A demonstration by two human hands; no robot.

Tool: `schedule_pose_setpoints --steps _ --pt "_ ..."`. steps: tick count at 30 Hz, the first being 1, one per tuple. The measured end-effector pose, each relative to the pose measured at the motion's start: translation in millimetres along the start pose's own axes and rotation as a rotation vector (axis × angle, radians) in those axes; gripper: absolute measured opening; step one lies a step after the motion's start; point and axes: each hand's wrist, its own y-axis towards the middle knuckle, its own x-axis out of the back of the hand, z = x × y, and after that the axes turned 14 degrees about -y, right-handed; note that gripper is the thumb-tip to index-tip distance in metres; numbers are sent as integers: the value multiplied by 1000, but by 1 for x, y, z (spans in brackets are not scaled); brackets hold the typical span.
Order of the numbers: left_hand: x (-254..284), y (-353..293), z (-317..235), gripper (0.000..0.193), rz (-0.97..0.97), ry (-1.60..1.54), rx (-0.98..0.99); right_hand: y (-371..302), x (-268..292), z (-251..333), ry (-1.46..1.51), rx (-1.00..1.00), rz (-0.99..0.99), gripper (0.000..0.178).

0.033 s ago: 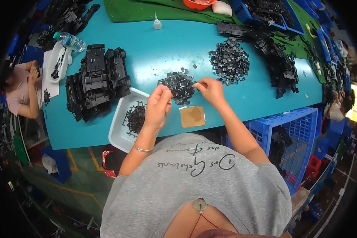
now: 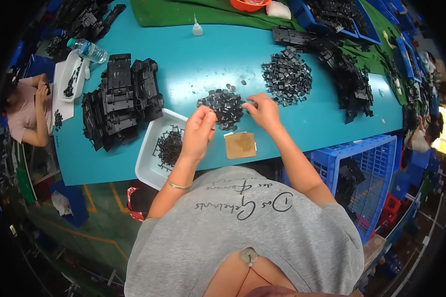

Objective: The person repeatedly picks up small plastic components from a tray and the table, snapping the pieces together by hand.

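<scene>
A small heap of flat black plastic pieces lies on the teal tabletop in front of me. At the heap's left edge is my left hand, its fingers pinched together; whatever they hold is hidden or too small to name. My right hand is at the heap's right edge with thumb and forefinger curled close together, and I cannot make out what is between them. Just nearer than the heap lies a brown square pad. Beside my left wrist, a white tray holds thin black plastic parts.
Stacked black plastic housings stand at left, and more housings line the right. A bigger pile of black pieces sits farther right. A dropper bottle stands behind. A blue crate is beside my right arm; a co-worker sits at left.
</scene>
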Motion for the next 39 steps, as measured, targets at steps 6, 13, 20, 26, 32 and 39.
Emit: schedule_pose_setpoints --steps 6,13,20,26,32,39 --pt "4 2 12 16 34 159 11 -21 20 65 187 354 156 10" --pt "-19 -9 8 17 39 -441 178 -41 5 73 1208 29 462 21" --pt "-3 -2 1 22 -253 -639 149 -58 4 74 1150 126 327 23" --pt "49 6 -6 21 -299 -192 -135 -39 -2 52 287 79 182 29" --pt "24 4 10 18 -181 148 41 -8 -20 36 9 168 105 24" --pt "25 -7 10 26 42 240 53 -30 3 68 9 481 267 13"
